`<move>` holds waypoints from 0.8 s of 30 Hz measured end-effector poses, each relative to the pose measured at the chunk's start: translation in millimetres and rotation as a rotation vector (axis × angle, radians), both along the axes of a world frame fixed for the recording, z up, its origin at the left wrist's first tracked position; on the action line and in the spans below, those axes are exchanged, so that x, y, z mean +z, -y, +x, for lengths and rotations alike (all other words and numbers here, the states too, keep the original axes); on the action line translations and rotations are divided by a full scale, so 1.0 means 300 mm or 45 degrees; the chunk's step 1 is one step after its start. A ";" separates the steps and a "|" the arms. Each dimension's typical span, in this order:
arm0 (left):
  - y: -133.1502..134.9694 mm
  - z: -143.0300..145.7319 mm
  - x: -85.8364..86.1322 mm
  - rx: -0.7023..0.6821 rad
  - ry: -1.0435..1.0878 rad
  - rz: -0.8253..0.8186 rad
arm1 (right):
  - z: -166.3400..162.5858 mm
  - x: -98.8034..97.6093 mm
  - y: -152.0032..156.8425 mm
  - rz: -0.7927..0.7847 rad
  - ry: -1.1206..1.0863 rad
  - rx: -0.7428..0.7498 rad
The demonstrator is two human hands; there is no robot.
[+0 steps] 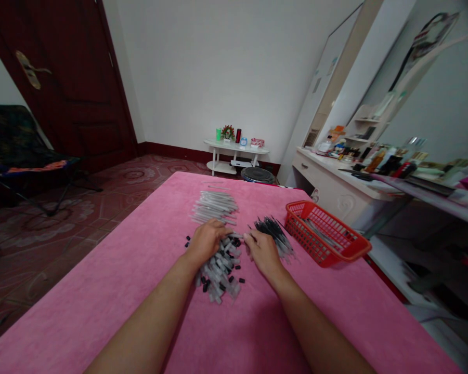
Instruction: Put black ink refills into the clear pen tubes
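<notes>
- Grey pen piece (237,236) looks light, stiff, perhaps slippery; we'd grip near its ends.
- Our left hand (206,242) and right hand (263,251) seem narrowed, pinching it.

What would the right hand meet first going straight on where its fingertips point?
Probably the left hand, whose fingertips face those of the right hand near the pile of small pale and black parts; depth between them is unclear.

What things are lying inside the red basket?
Slender greyish rods lie inside the red basket; its near side and the rods hide part of its bottom, so anything beneath cannot be seen.
</notes>
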State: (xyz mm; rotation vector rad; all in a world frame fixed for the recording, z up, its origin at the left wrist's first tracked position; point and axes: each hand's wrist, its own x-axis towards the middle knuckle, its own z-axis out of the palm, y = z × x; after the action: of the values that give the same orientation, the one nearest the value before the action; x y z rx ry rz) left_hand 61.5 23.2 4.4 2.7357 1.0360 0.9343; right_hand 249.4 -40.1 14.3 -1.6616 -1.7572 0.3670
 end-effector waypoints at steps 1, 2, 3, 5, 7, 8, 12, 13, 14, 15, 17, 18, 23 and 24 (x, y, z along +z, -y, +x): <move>0.000 0.000 -0.001 -0.007 0.003 -0.005 | 0.001 -0.003 -0.002 -0.021 -0.018 0.006; 0.000 0.001 -0.001 -0.013 0.007 -0.009 | 0.002 -0.005 -0.004 -0.034 -0.040 0.006; 0.000 0.001 -0.001 -0.018 0.010 -0.012 | 0.003 -0.008 -0.007 -0.032 -0.065 0.004; -0.001 0.000 -0.001 -0.018 0.020 -0.010 | 0.005 -0.014 -0.012 0.006 -0.107 -0.005; -0.002 0.001 -0.001 -0.009 0.025 -0.002 | 0.008 -0.021 -0.017 0.036 -0.120 -0.009; -0.001 0.001 -0.001 -0.005 0.022 0.003 | 0.009 -0.024 -0.018 0.029 -0.117 -0.005; 0.001 0.000 -0.002 -0.015 0.016 0.012 | 0.011 -0.026 -0.019 -0.087 -0.109 0.016; 0.000 -0.001 -0.003 -0.009 0.036 0.004 | 0.009 -0.024 -0.017 -0.115 -0.113 0.016; -0.002 -0.003 -0.005 0.012 0.079 -0.011 | 0.007 -0.020 -0.015 -0.138 -0.111 0.017; -0.006 -0.006 -0.008 0.050 0.150 -0.033 | 0.004 -0.016 -0.011 -0.158 -0.094 0.029; -0.016 -0.010 -0.012 0.161 0.390 -0.107 | -0.005 -0.008 -0.002 -0.180 -0.015 0.077; -0.023 -0.012 -0.012 0.218 0.561 -0.164 | -0.010 -0.004 0.003 -0.189 0.037 0.114; -0.049 -0.012 0.001 0.222 1.526 -0.635 | -0.027 0.009 0.024 -0.254 0.208 0.270; -0.050 -0.012 0.005 0.189 1.664 -0.739 | -0.029 0.010 0.026 -0.253 0.236 0.284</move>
State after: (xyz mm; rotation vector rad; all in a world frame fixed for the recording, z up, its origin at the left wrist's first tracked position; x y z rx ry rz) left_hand 57.7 38.3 5.9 1.1295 0.9271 1.6720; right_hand 240.7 -47.9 17.2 -1.6836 -2.1122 0.5178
